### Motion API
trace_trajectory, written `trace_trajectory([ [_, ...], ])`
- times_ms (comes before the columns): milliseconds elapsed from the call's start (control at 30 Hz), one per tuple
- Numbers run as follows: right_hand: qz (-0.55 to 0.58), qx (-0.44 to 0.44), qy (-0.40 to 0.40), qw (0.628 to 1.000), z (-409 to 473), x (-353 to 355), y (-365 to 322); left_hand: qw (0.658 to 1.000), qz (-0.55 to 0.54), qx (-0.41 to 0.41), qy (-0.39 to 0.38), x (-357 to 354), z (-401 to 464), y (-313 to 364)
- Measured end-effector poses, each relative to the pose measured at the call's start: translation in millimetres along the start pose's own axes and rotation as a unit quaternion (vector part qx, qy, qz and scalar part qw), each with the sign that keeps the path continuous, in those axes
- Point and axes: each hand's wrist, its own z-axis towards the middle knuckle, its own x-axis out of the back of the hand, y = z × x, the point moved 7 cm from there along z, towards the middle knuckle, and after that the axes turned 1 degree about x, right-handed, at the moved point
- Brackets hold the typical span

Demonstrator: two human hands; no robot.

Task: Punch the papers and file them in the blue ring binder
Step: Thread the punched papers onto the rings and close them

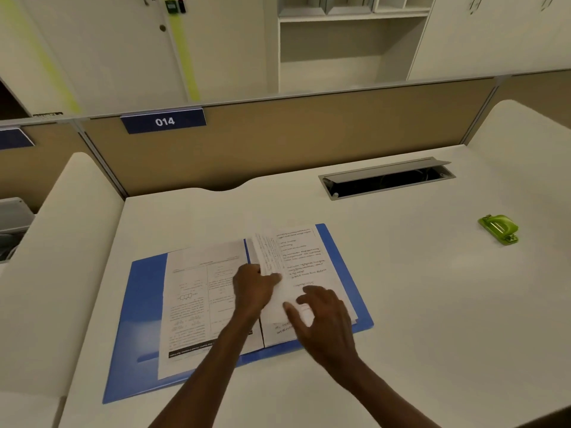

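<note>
Two hands work mid-desk: left hand [253, 288] pinches papers [296, 267] in the blue ring binder [145, 304]; right hand [324, 316] spread, empty. Pages might tear if tugged.

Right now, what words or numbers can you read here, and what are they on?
"014": white digits on the blue sign clipped to the desk divider.
Printed sheet on the binder's left side: too blurred to read.
Handwritten pages on the right side: too blurred to read.
Green hole punch: no text visible.
</note>
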Motion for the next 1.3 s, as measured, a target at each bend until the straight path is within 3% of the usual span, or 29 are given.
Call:
trace_trajectory([
  [100,-0.022,-0.097,-0.010,0.995,3.5,-2.0,39.7,1.000,-0.010,-0.004,0.010,37.3,1.3,-13.1],
  [267,-0.157,-0.246,-0.135,0.947,-2.5,-18.1,103.3,0.998,0.011,-0.011,0.056,97.8,0.4,-37.1],
  [500,-0.059,-0.304,-0.127,0.942,-2.4,-28.8,124.7,0.992,0.038,0.027,0.115,159.5,4.7,-81.3],
  [767,-0.047,-0.306,-0.049,0.949,4.9,-16.8,122.4,0.973,0.149,0.093,0.148,174.2,-4.1,-133.0],
  [933,-0.067,-0.282,-0.042,0.956,9.5,-11.0,116.1,0.953,0.225,0.133,0.153,154.4,-14.0,-130.3],
  [1100,-0.113,-0.250,-0.019,0.962,14.4,-1.5,100.8,0.988,0.118,0.039,0.087,95.9,-15.1,-77.9],
  [1300,-0.137,-0.087,0.053,0.985,24.1,10.5,46.0,0.996,-0.053,0.029,-0.062,0.4,-20.6,-12.3],
])
